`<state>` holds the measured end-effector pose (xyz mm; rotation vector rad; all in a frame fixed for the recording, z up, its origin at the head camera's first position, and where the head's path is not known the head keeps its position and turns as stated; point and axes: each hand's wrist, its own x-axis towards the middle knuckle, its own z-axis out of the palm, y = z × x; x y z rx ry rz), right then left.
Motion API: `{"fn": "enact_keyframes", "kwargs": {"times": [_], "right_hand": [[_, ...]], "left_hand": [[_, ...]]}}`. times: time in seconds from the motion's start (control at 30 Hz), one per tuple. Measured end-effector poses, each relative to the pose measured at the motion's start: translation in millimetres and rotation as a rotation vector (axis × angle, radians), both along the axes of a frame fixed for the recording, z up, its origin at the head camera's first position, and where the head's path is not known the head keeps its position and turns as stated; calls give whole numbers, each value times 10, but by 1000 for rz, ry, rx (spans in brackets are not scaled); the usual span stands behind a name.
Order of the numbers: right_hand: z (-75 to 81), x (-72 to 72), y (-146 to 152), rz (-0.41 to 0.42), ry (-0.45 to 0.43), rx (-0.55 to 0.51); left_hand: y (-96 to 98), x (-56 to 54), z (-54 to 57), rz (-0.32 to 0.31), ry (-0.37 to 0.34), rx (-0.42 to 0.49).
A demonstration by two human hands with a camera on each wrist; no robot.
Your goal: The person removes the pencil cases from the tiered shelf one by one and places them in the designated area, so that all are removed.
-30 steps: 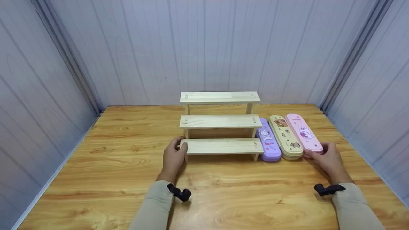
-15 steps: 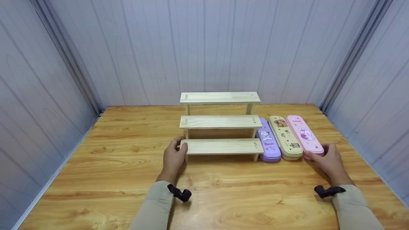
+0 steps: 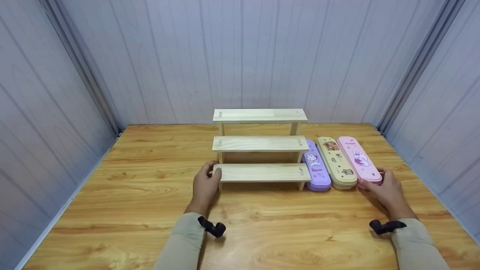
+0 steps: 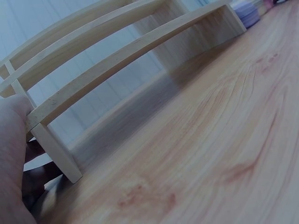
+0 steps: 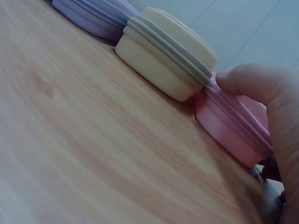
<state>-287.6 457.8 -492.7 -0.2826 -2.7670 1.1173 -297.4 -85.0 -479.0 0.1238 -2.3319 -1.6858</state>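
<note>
A three-tier wooden display stand [image 3: 262,173] stands on the table. My left hand [image 3: 205,183] grips the left end of its lowest step, thumb on top and fingers beside the leg [image 4: 57,154]. To the right of the stand lie three zippered pencil cases side by side: purple [image 3: 317,167], yellow [image 3: 336,162] and pink with a rabbit print [image 3: 359,159]. My right hand [image 3: 386,190] holds the near end of the pink pencil case [image 5: 229,121] between thumb and fingers. In the right wrist view the thumb lies at its zipper edge, next to the yellow case [image 5: 163,56].
The wood-grain table [image 3: 270,228] reaches back to a pale panelled wall [image 3: 258,52]. Similar panels [image 3: 37,112] rise along the left and right sides. The purple case sits close against the stand's right side.
The pink pencil case has shifted slightly toward me, with my right hand at its near end. My left hand keeps its grip on the stand. The head view has moved a little.
</note>
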Motion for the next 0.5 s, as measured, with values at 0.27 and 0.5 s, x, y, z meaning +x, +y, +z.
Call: {"fn": "enact_keyframes", "kwargs": {"times": [0.27,0.5], "right_hand": [[81,16,49,-3,-20,-168],[448,-104,-89,-42,30,-140]], "left_hand": [[20,58,4,-21,-28,19],[-3,98,317,-21,3,-166]]}}
